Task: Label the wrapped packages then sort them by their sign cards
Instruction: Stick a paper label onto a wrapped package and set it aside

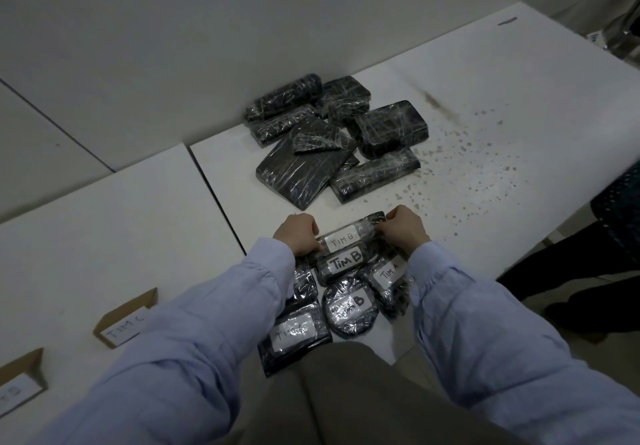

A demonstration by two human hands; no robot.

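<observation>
One wide-angle view only, taken from the person's head, facing forward and steeply down onto the table (485,105). It sits close above the left hand (298,233) and right hand (405,228) at mid-frame; the table runs off toward the upper right.

A white left table (104,219) and a white right table (485,105) stand side by side with a thin gap between them. On the right one, bare black packs (304,167) lie far back. Labelled packs (346,264) lie near the front edge, and dark spots (460,167) dot the top. A brown card (126,318) and a second card (20,380) stand on the left one.
</observation>
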